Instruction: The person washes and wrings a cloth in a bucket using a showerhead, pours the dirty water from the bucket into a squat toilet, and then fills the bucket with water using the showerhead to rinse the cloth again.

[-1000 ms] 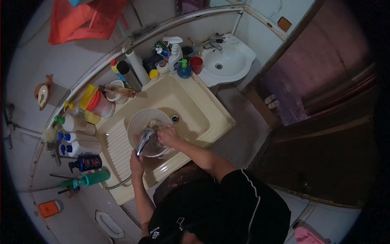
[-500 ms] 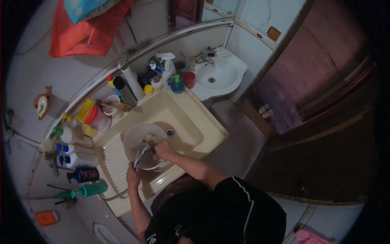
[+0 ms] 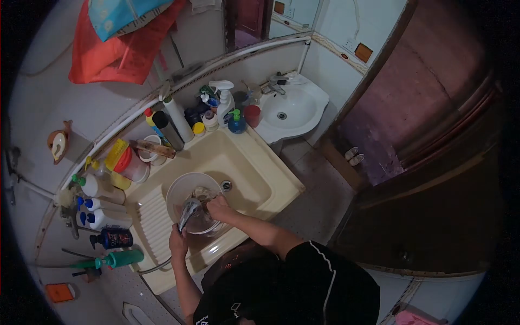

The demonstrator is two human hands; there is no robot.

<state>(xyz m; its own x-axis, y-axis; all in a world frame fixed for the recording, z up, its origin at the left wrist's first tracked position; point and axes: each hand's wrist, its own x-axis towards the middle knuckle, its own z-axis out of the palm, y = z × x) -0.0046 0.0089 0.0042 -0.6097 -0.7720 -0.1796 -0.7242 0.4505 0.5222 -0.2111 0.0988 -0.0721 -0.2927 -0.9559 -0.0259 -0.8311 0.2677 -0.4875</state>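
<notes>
View's tipped up a bit vs. the earlier frames: sink (image 3: 252, 199) & bowl (image 3: 178, 189) now sit lower in the pic, & more of the blue bag (image 3: 122, 17) shows up top. Hands & bowl keep approx. the same places rel. to each other.

L hand (image 3: 178, 241) is closed round the handle of a silver shower head (image 3: 189, 210), which is tilted, its head end over the bowl. Hose (image 3: 161, 265) runs off to the left across the sink's near corner. Can't tell if water's running.

R hand (image 3: 218, 208) is at the bowl's right side, fingers curled & reaching in twd. some pale brownish stuff (image 3: 202, 193); can't tell how far open it is or if it's got hold of anything.

Bowl's in the sink, btwn the ribbed board (image 3: 150, 225) & the drain (image 3: 226, 186), w/ the drain just beside its rim. Contents too blurred to ID.

Along the left edge: white bottles w/ blue pumps (image 3: 110, 219), dark pump bottle (image 3: 117, 238), green bottle (image 3: 125, 258). Back edge: white spray bottle (image 3: 224, 111), blue soap pump (image 3: 236, 125), & a red cup (image 3: 252, 116) next to the washbasin (image 3: 303, 114).
</notes>
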